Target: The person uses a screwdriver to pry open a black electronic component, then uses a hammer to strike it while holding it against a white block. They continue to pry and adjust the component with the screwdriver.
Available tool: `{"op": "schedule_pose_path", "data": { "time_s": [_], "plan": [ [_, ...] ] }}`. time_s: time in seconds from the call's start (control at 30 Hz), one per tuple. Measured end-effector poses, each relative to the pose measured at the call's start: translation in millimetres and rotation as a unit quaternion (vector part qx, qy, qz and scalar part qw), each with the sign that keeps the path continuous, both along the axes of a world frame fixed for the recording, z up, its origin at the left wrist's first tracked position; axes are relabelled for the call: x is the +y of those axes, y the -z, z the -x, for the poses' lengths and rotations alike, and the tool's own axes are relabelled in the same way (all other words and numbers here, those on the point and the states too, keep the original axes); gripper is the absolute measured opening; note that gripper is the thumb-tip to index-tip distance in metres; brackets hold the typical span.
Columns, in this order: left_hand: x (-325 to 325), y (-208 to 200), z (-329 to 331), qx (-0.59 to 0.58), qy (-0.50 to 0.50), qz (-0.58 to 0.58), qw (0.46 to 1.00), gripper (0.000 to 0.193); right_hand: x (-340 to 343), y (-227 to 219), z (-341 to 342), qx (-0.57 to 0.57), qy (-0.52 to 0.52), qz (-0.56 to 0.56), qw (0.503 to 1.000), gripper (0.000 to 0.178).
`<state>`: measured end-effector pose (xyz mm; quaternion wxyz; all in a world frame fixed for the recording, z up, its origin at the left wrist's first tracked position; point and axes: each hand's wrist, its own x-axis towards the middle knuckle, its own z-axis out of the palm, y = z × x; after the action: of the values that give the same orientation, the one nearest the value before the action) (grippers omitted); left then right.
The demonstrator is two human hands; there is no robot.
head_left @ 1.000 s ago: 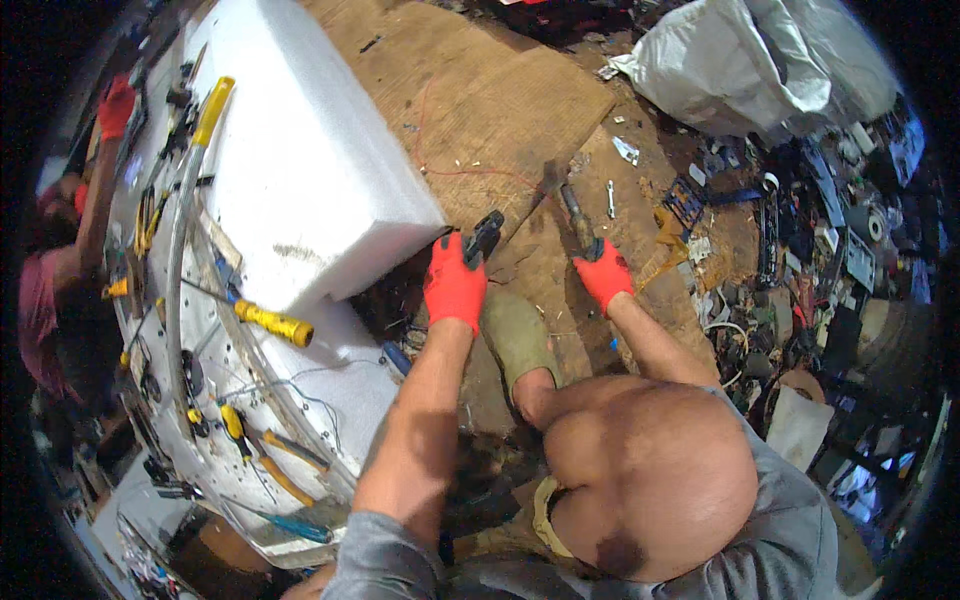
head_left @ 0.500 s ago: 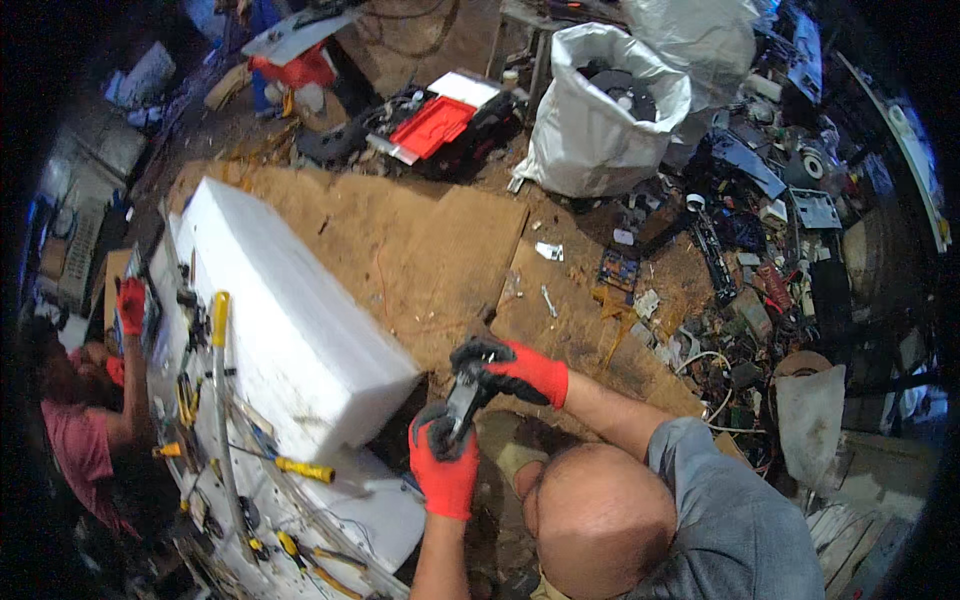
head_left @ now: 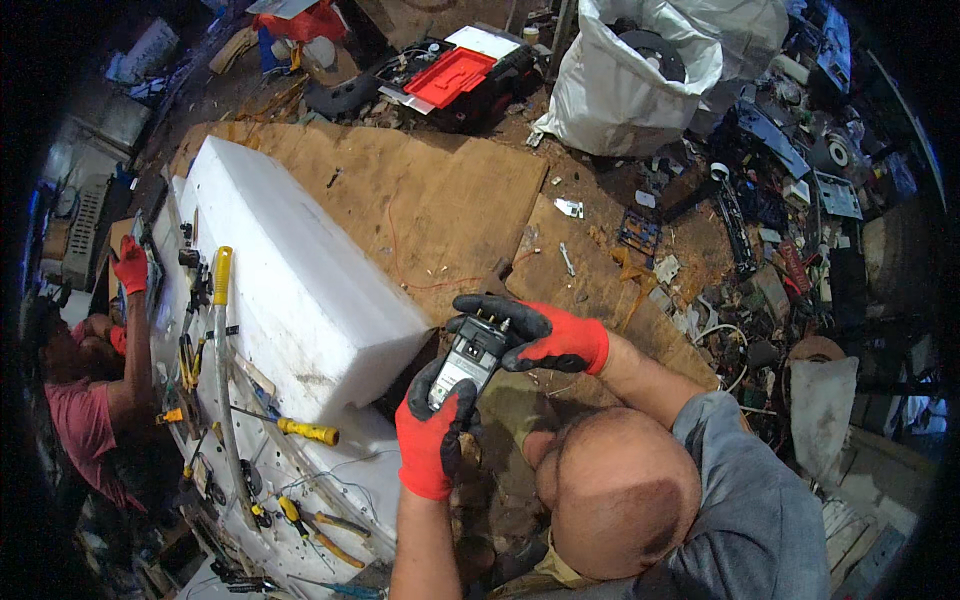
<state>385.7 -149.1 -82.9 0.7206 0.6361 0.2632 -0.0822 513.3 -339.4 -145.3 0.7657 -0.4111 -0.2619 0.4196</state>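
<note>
Between my two hands is a small black box-shaped device with a pale label, a socket-like recess and metal prongs at its upper end; it looks like a power adapter. My left hand, in a red glove with black palm and fingers, grips its lower end, with the thumb across the label. Gloved alike, my right hand holds the pronged end from the right, fingers over the top and thumb at the side. A large white foam block lies to the left of my hands.
Left of the foam, a white worktop carries a yellow-handled screwdriver, pliers and other tools. A co-worker in red gloves sits far left. Ahead are a brown board, red-topped toolbox and white sack; electronic scrap is heaped right.
The device has turned in my hands, so its label, recess and prongs now show. My right hand has shifted slightly rightward and up. The view has tilted, shifting the surroundings upward.
</note>
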Motion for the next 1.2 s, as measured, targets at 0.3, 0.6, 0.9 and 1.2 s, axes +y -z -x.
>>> {"op": "schedule_pose_path", "data": {
  "time_s": [0.3,0.6,0.9,1.2],
  "plan": [
    [5,13,5,0.046,-0.042,0.184,0.981,0.033,-1,-11,-2,-0.064,0.05,0.05,0.995,0.084],
    [9,36,14,0.055,-0.077,0.422,0.902,0.037,5,-18,3,-0.049,0.075,0.085,0.992,0.076],
    [-2,22,8,0.042,-0.085,0.312,0.945,0.021,1,-10,0,-0.044,0.056,0.027,0.997,0.076],
    [-6,11,5,0.014,-0.045,0.212,0.976,0.038,-2,-18,1,-0.046,0.057,0.049,0.996,0.08]
  ]
}}
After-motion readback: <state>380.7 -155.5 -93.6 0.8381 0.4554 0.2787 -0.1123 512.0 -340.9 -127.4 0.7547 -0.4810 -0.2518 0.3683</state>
